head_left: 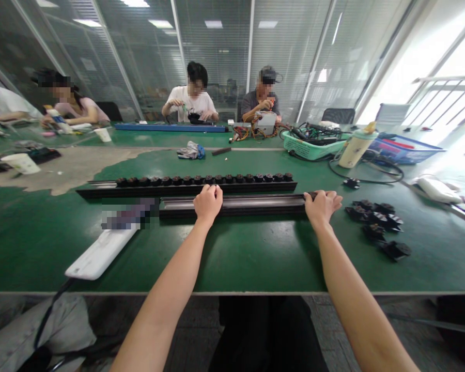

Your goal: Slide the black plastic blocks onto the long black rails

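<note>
A long black rail (259, 204) with a shiny metal channel lies across the table in front of me. My left hand (208, 202) is closed over it, left of its middle, with the knuckles up. At the right end, my right hand (322, 206) curls around the rail, thumb on the near side. Something dark shows between its thumb and fingers; I cannot tell whether it is a loose part or the rail's end. Just behind lies a second black rail (186, 190), topped by a row of several round black parts (228, 179). Loose black parts (374, 216) lie to the right.
A white power strip (96, 253) angles in at the left, close to the rail's left end. Farther back are a grey-blue cloth (191, 150), a green basket (310, 146) of cables, a pale bottle (357, 147) and a blue tray (411, 150). Several people work across the table.
</note>
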The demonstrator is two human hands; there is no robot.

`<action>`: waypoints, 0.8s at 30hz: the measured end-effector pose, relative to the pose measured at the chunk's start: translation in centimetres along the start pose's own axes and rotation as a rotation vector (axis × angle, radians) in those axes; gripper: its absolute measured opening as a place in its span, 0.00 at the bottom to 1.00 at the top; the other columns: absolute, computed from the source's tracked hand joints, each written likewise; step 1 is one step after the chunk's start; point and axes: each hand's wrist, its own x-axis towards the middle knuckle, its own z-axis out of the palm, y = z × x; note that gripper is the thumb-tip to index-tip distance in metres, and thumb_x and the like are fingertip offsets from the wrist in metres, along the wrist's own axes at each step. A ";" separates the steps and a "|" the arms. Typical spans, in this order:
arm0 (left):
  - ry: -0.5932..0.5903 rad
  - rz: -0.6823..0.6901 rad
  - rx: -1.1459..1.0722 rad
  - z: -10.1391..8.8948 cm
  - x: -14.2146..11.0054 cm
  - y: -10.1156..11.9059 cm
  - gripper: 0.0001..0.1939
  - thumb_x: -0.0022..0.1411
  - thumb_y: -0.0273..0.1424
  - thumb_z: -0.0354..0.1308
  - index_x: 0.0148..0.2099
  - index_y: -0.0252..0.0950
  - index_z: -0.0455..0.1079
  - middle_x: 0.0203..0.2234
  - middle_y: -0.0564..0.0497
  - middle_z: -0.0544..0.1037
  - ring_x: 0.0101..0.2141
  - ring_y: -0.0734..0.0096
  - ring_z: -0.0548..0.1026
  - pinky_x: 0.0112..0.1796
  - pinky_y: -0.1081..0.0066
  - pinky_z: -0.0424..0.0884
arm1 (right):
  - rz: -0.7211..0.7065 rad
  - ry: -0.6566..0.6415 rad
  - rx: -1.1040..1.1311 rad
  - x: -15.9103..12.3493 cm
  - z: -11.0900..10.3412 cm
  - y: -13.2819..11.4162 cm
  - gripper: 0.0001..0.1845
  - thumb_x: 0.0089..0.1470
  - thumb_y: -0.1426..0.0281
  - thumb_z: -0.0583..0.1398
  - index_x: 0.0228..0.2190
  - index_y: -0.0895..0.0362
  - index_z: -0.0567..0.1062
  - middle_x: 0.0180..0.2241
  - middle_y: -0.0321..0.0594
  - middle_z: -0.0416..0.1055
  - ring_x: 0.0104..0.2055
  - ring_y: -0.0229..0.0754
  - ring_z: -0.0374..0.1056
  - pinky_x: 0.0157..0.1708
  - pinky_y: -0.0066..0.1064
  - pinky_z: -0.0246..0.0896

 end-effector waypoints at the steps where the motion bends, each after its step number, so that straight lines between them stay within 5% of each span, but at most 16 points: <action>1: -0.001 -0.001 -0.001 0.0 0.0 0.0 0.21 0.78 0.39 0.43 0.42 0.40 0.77 0.43 0.45 0.79 0.38 0.61 0.79 0.34 0.67 0.62 | 0.002 0.001 0.002 0.0 0.0 0.0 0.21 0.62 0.59 0.56 0.43 0.63 0.78 0.54 0.64 0.65 0.57 0.64 0.53 0.57 0.57 0.48; 24: 0.003 0.006 -0.008 0.1 0.1 -0.1 0.21 0.78 0.39 0.44 0.41 0.40 0.77 0.43 0.46 0.79 0.37 0.61 0.79 0.34 0.67 0.61 | 0.041 0.031 0.025 0.0 -0.1 0.1 0.21 0.62 0.58 0.55 0.43 0.63 0.77 0.54 0.65 0.63 0.57 0.65 0.52 0.56 0.58 0.48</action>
